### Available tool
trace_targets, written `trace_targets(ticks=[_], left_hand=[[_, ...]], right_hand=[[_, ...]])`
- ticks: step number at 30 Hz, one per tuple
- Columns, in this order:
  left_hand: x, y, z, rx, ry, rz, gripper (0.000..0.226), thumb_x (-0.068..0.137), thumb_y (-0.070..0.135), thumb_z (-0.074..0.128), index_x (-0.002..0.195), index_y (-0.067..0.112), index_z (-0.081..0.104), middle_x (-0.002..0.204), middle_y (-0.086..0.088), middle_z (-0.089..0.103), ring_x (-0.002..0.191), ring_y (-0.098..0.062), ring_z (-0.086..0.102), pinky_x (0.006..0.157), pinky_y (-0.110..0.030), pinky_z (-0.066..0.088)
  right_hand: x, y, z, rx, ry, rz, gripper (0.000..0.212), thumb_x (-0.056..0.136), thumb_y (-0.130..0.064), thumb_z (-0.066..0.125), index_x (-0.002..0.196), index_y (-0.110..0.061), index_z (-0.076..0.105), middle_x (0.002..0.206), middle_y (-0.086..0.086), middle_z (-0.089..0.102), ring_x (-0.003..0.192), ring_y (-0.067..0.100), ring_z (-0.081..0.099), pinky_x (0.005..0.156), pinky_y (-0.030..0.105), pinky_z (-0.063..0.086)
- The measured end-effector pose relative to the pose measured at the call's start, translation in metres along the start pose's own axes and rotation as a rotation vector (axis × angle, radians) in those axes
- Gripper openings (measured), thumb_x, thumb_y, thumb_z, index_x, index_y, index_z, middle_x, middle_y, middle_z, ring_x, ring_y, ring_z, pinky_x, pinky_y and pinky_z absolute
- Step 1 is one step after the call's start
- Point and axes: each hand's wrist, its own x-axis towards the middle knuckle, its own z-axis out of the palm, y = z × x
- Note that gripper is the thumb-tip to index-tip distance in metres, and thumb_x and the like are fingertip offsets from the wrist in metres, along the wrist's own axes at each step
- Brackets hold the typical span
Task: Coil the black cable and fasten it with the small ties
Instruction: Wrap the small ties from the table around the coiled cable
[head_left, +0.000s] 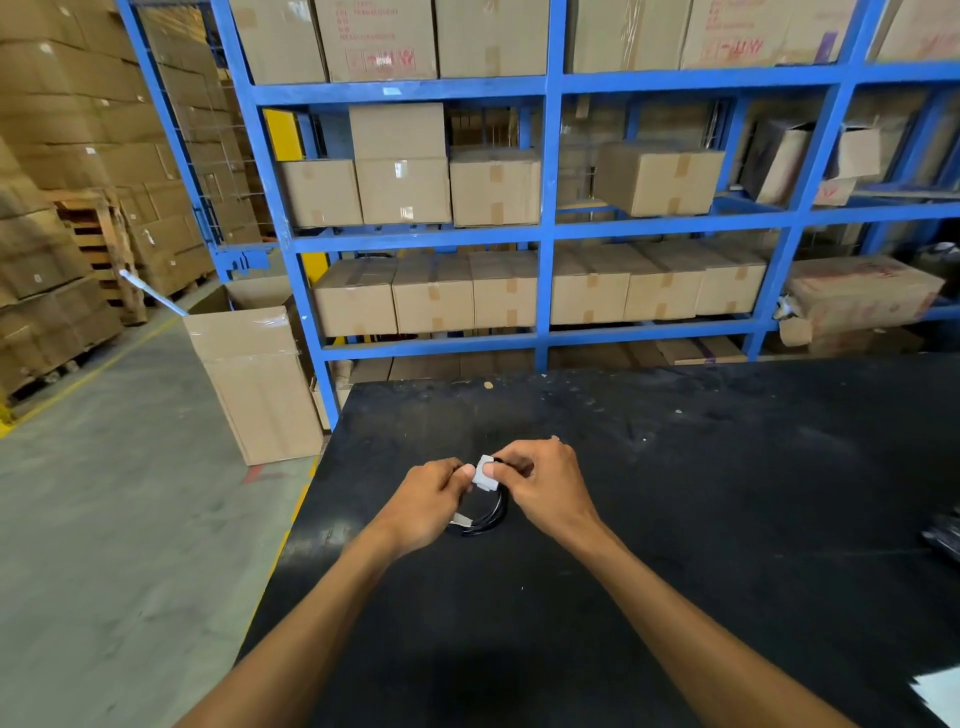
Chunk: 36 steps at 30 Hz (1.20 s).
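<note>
Glossy blk cable (491, 514); matt scuffed blk table (675, 493); cardboard boxes (493, 187)

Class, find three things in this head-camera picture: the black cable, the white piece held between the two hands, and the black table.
black cable (497, 514), head view: curved right side of the coil.
white piece (487, 474), head view: its middle, between the thumbs.
black table (727, 467), head view: bare top, right of the hands.

We see the table (675, 519) filling the lower right of the frame, our two hands (431, 504) (545, 488) meeting at its centre over the coiled cable (491, 514). Behind it stands shelving (545, 208) loaded with cartons (493, 187); stacked boxes (62, 156) fill the upper left.
</note>
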Motion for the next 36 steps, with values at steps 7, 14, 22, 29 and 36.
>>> trace_targets(ticks=[7,14,22,29,36], left_hand=[[-0.001,-0.04,0.022,-0.075,-0.01,-0.129,0.035,0.102,0.03,0.042,0.07,0.02,0.051,0.065,0.007,0.051,0.058,-0.006,0.045,0.053,-0.014,0.037],[-0.002,-0.076,0.049,-0.274,-0.189,-0.342,0.032,0.102,0.034,0.042,0.088,0.01,0.058,0.076,-0.001,0.054,0.071,-0.015,0.05,0.069,-0.031,0.041],[0.002,-0.116,0.075,-0.375,-0.283,-0.583,0.026,0.102,0.021,0.044,0.118,0.004,0.056,0.099,-0.01,0.064,0.082,-0.018,0.063,0.071,-0.026,0.051],[0.0,-0.157,0.117,-0.535,-0.247,-0.802,0.03,0.096,-0.005,0.04,0.117,-0.007,0.061,0.097,-0.017,0.064,0.076,-0.02,0.063,0.073,-0.027,0.054],[0.002,-0.171,0.138,-0.578,-0.231,-0.899,0.036,0.088,-0.019,0.032,0.108,-0.006,0.06,0.099,-0.02,0.059,0.075,-0.019,0.057,0.059,-0.016,0.05]], right_hand=[[-0.013,0.03,0.02,0.248,-0.125,0.227,0.014,0.085,-0.011,0.073,0.098,-0.012,0.077,0.092,0.0,0.078,0.084,0.013,0.073,0.063,0.03,0.059],[-0.024,0.071,0.052,0.308,-0.158,0.392,0.009,0.083,-0.004,0.074,0.092,-0.006,0.073,0.091,0.011,0.076,0.073,0.014,0.069,0.054,0.027,0.053],[-0.034,0.133,0.09,0.197,-0.165,0.573,0.013,0.079,-0.003,0.077,0.091,-0.007,0.074,0.092,0.012,0.076,0.077,0.014,0.067,0.067,0.024,0.054],[-0.058,0.183,0.13,0.147,-0.217,0.746,0.014,0.081,-0.001,0.074,0.089,-0.012,0.071,0.079,0.005,0.069,0.064,0.012,0.062,0.049,0.019,0.054],[-0.073,0.206,0.153,0.11,-0.265,0.816,0.019,0.081,0.001,0.072,0.098,-0.006,0.075,0.089,0.012,0.075,0.076,0.015,0.066,0.079,0.039,0.058]])
